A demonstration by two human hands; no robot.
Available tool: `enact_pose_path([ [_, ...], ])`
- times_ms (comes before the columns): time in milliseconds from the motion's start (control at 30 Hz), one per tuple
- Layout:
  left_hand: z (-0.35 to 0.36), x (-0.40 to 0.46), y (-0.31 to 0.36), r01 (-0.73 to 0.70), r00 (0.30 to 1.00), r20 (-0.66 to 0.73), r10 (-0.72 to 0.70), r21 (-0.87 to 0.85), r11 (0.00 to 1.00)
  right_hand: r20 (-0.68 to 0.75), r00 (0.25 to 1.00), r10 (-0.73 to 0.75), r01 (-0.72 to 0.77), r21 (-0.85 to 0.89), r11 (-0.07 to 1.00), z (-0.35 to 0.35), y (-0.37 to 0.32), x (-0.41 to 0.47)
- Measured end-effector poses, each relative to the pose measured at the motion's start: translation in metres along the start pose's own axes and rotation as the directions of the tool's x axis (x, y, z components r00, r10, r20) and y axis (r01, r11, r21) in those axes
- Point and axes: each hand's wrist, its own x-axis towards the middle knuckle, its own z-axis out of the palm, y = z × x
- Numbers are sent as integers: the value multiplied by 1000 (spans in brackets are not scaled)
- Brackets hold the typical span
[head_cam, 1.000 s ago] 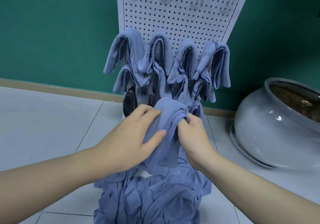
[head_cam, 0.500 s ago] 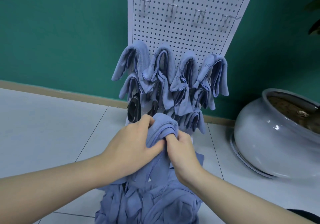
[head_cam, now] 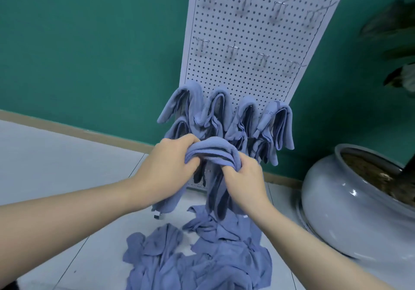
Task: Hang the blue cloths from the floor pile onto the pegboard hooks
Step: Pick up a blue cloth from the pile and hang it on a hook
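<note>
A folded blue cloth (head_cam: 213, 150) is held up between both hands in front of the white pegboard (head_cam: 253, 34). My left hand (head_cam: 164, 168) grips its left end and my right hand (head_cam: 244, 179) grips its right end; the loose ends hang down toward the pile of blue cloths (head_cam: 199, 256) on the floor. Several blue cloths (head_cam: 226, 117) hang on the board's lower hooks, just behind my hands. Two rows of bare metal hooks (head_cam: 232, 49) sit higher on the board.
A large grey ceramic pot (head_cam: 336, 200) with soil stands on the floor at the right, with plant leaves (head_cam: 395, 43) above it. A green wall (head_cam: 89, 43) with a tan skirting backs the board. White floor tiles (head_cam: 56, 159) spread to the left.
Both hands have lifted the cloth higher and bunched it tighter; its ends now hang free of the pile. The view has tilted up, showing more bare hooks.
</note>
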Motion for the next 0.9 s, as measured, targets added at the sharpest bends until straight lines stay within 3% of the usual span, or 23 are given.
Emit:
enact_pose_path([
  [167,-31,46,3,-12,994,-111,11,-7,1000,1,991,-135,135,5,991,-2,-40,38],
  [433,-78,134,10,-68,963,-260,73,27,997,-127,980,-153,156,12,988,8,-90,134],
  [733,-104,214,-4,-99,920,-367,135,115,988,-244,882,-404,356,-217,909,26,-115,201],
  [900,-98,248,-21,-109,914,-379,146,118,987,-257,885,-389,343,-206,916,37,-114,231],
])
